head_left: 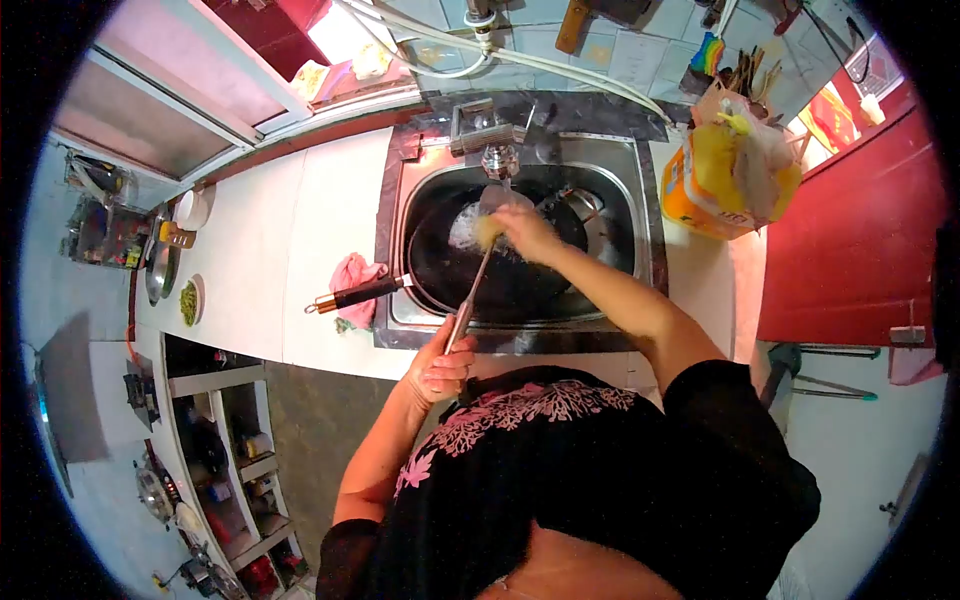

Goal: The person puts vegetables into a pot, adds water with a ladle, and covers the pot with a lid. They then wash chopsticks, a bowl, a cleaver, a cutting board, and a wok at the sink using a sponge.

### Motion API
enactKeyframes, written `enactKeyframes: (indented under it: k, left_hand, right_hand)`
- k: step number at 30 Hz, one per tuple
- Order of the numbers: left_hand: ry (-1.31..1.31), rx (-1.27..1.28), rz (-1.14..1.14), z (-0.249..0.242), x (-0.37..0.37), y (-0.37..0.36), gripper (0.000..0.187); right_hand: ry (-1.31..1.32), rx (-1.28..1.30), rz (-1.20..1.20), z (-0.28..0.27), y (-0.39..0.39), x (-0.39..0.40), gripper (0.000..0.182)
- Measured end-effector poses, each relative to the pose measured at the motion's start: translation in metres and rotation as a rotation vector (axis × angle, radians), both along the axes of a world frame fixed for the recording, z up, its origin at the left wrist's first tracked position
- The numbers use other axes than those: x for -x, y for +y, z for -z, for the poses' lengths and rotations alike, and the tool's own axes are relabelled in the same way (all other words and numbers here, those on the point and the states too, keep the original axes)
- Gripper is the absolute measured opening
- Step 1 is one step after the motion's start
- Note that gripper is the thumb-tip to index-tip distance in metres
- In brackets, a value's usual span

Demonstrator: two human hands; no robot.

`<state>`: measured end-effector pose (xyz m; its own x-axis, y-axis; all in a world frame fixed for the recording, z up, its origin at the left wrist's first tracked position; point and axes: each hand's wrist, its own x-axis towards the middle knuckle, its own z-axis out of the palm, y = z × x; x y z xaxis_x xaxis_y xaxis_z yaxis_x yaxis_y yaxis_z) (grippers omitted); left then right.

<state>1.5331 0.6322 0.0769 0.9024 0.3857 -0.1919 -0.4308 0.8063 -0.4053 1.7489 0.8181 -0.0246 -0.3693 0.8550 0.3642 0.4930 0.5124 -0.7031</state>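
My left hand is closed around the handle of a spatula at the front edge of the sink. The spatula slants up and away, its broad head below the tap. My right hand is closed on a yellowish sponge pressed against the spatula near its head. Beneath both lies a dark wok in the steel sink, its black handle sticking out over the left rim. White suds or water show inside the wok.
A pink cloth lies left of the sink, under the wok handle. At the right stands a yellow-orange plastic package. A small dish of green food sits on the left counter. A shiny metal piece is in the sink's right side.
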Motion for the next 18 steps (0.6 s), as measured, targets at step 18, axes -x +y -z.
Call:
enactKeyframes:
  k: [18]
  left_hand:
    - [1.48,-1.538,0.642,-0.013,0.003,0.172,0.05]
  right_hand:
    - [0.514,0.661,0.235,-0.131,0.058,-0.116,0.035]
